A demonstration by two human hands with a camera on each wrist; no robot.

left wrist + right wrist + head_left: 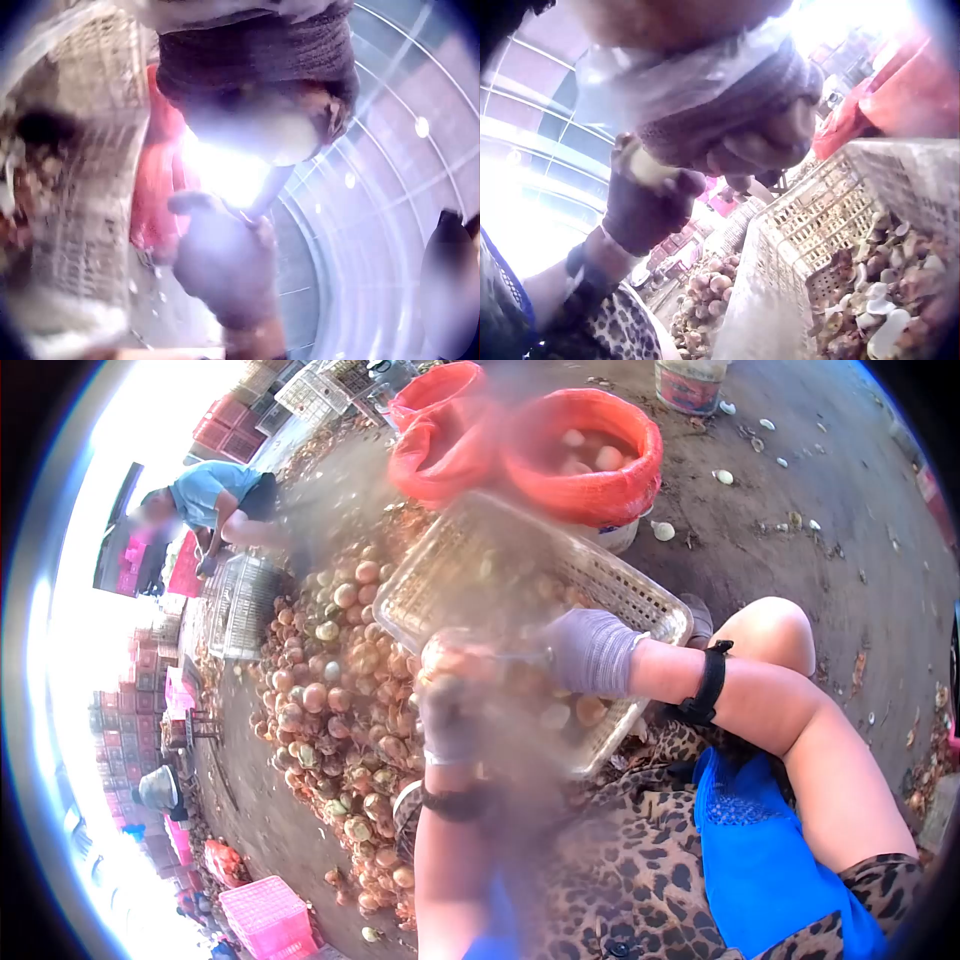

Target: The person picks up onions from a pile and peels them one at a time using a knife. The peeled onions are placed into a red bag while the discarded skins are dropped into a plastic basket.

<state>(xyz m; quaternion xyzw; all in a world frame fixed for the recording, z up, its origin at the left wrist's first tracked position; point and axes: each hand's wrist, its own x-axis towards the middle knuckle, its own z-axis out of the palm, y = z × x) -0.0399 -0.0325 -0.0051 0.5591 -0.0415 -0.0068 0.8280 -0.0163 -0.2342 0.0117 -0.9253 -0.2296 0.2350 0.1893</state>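
In a knitted glove, my left hand (452, 715) grips an onion (452, 653) above the near side of a pale plastic basket (640, 582). The onion shows a pale side (648, 166) in the right wrist view. My right hand (592, 652), also gloved, has its fingers curled round a small knife, whose thin blade (520, 656) points at the onion. Both hands are close together, and haze on the lens blurs the spot between them. Inside the basket lie onion skins and trimmings (889, 330).
A heap of unpeeled onions (330, 705) spreads left of the basket. Beyond it stand a red-lined bucket (640, 470) with peeled onions (608, 458) and another red bag (440, 450). Another person (215, 495) bends by a crate (243, 610). A pink crate (265, 912) sits lower left.
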